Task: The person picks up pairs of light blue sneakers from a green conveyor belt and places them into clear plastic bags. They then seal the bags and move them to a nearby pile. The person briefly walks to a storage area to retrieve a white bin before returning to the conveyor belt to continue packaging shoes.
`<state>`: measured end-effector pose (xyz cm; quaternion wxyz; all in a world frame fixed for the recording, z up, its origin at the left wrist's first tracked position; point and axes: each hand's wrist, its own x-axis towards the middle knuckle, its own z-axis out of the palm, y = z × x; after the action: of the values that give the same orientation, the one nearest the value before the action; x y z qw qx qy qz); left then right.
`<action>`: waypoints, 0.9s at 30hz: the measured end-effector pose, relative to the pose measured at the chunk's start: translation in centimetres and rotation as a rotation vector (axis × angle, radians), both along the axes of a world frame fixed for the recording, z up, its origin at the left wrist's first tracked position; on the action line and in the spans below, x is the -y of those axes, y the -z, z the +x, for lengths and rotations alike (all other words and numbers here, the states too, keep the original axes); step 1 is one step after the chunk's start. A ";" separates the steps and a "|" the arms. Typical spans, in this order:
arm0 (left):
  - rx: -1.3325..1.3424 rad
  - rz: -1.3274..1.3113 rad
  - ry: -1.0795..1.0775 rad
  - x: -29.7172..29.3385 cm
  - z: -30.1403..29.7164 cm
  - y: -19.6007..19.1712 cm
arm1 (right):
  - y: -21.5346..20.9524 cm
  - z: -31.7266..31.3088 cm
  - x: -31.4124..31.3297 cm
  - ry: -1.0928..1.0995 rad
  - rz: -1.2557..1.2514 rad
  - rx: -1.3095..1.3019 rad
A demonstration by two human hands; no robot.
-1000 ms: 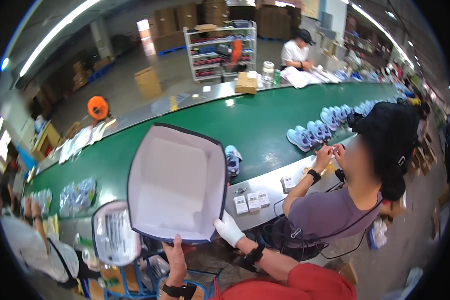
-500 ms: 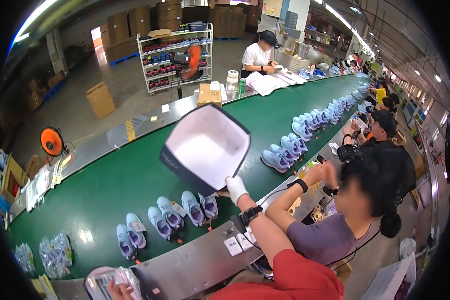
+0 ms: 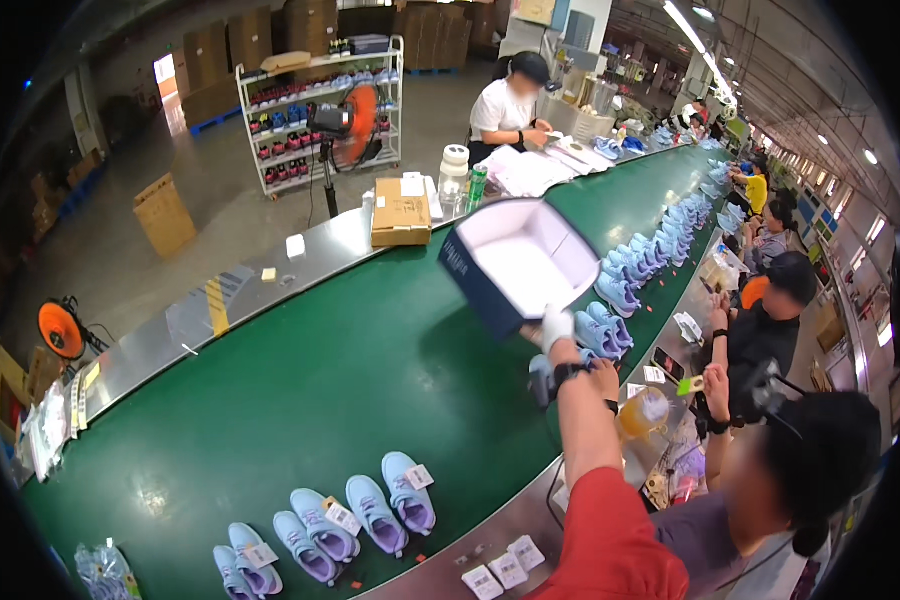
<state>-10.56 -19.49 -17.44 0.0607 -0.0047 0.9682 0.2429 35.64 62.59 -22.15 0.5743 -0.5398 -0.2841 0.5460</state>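
Overhead, right hand (image 3: pixel 556 327) grips box (image 3: pixel 518 262) edge — belt (image 3: pixel 300 390) below.

A raised right hand (image 3: pixel 556 326) in a white glove grips the lower edge of an open shoe box (image 3: pixel 518 265), its fingers hidden behind the box wall, while the left hand lies outside the frame. At the bottom edge, a clear plastic bag (image 3: pixel 105 572) and the nearest pale blue shoes (image 3: pixel 250 560) are cut off. Items on the distant rack (image 3: pixel 320 115) are too small to identify.
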 end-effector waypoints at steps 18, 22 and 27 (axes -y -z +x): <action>0.146 -0.247 0.295 10.7 -1.3 3.5 | 4.4 -1.8 -3.9 -0.167 -0.248 0.303; 0.093 -0.436 0.506 13.7 -1.9 7.9 | 1.3 -4.6 -2.5 -0.249 -0.197 0.291; 0.109 -0.363 0.511 17.6 1.6 11.2 | -1.8 -15.2 5.0 -0.532 -0.113 0.223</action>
<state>-8.92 -37.13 -28.64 0.1699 0.2148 0.9608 0.0425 20.45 57.62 -20.36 0.3451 -0.5341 -0.4465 0.6295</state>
